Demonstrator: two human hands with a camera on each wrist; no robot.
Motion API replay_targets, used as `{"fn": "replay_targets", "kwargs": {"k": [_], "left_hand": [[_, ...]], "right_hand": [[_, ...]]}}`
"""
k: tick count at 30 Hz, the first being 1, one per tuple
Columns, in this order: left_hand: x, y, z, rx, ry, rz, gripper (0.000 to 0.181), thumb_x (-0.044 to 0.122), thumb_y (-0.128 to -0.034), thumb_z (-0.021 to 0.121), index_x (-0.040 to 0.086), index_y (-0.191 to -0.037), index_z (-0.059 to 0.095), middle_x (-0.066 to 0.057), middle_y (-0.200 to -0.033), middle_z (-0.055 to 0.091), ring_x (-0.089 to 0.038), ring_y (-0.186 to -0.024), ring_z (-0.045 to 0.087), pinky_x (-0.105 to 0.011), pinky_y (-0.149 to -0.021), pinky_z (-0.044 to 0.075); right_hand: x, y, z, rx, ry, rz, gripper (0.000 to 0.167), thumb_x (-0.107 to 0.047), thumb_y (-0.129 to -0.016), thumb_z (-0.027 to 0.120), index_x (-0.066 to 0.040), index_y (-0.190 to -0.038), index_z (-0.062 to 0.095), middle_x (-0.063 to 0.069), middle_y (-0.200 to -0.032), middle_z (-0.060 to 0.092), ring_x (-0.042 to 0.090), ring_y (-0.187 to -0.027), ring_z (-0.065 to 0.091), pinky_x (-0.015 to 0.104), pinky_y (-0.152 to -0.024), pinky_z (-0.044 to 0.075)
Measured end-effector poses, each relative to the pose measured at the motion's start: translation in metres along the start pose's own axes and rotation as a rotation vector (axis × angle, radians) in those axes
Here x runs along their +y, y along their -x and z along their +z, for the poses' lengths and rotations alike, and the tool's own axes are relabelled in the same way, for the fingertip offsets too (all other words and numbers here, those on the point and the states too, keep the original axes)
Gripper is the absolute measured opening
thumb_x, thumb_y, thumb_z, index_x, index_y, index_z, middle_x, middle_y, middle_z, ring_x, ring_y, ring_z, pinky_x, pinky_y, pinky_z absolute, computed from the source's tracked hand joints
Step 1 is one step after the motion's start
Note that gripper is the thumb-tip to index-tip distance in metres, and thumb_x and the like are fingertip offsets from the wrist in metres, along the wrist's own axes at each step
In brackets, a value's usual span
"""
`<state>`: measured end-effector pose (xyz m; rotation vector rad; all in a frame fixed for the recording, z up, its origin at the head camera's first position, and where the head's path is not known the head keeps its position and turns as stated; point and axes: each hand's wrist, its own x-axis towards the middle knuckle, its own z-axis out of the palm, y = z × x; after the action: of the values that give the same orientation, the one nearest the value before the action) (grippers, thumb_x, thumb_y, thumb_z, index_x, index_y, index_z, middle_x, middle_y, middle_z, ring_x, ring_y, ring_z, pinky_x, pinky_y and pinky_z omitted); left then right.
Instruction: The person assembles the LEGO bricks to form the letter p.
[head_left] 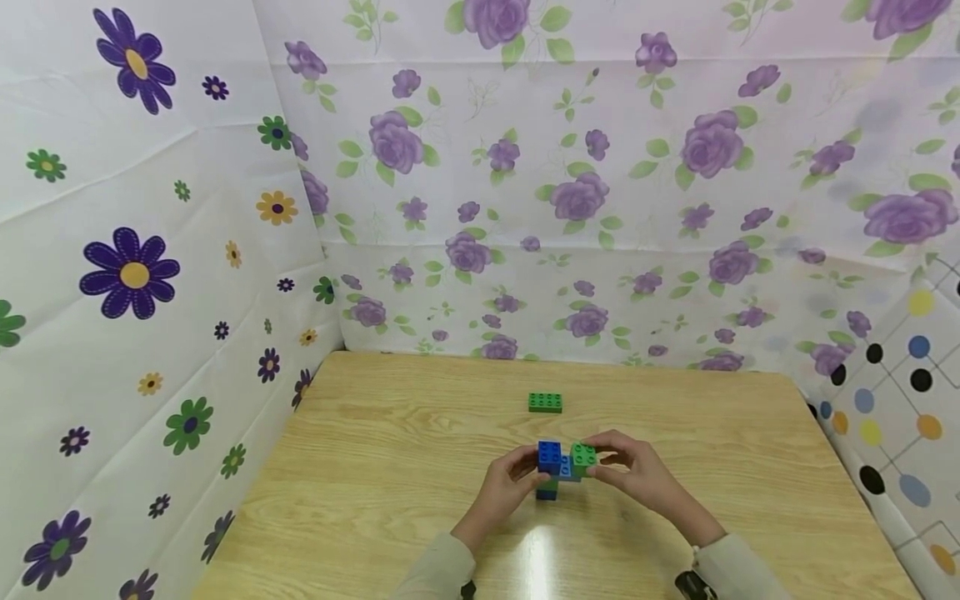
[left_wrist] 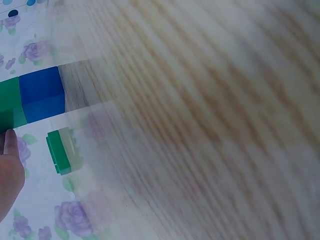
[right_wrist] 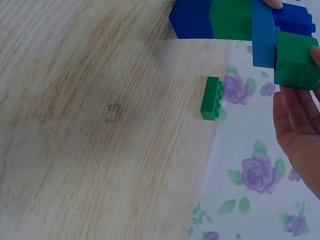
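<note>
Left hand [head_left: 504, 485] gripped dark-blue cubic plastic block [head_left: 549, 456]; right hand [head_left: 639, 473] pinched bright-green cubic plastic block [head_left: 583, 458]. Firm brace, straight-down press seemed wisest.

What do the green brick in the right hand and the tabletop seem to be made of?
Green brick: probably hard plastic, smooth, with crisp edges and round moulded studs. Tabletop: wood or wood-look laminate, slightly glossy; grain and a bright reflection show, but not which.

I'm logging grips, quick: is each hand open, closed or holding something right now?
Left hand: holding the block tower.
Right hand: holding the upper green block.
</note>
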<state>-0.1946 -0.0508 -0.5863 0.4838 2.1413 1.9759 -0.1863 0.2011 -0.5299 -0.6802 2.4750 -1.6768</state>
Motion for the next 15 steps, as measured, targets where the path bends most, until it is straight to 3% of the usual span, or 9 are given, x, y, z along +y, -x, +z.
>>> {"fn": "replay_targets", "kwargs": {"k": [10,15], "left_hand": [[0.0,0.0,-0.001,0.007,0.006,0.01,0.042,0.015,-0.0898,0.068,0.005,-0.129,0.058,-0.013,-0.126,0.06,-0.028,-0.12,0.056,-0.028,-0.098,0.049],[0.007,0.001,0.0,0.005,0.012,0.001,0.04,0.009,-0.0896,0.068,0.002,-0.128,0.058,-0.015,-0.126,0.06,-0.03,-0.12,0.055,-0.028,-0.098,0.049]], "right_hand": [[-0.039,0.002,0.001,0.005,0.072,0.028,0.038,-0.009,-0.088,0.07,0.001,-0.124,0.061,0.012,-0.117,0.061,0.022,-0.105,0.06,0.038,-0.085,0.056],[-0.042,0.003,-0.001,-0.009,0.07,0.026,0.038,-0.008,-0.089,0.069,0.002,-0.124,0.06,0.014,-0.118,0.061,0.029,-0.105,0.06,0.051,-0.087,0.053]]}}
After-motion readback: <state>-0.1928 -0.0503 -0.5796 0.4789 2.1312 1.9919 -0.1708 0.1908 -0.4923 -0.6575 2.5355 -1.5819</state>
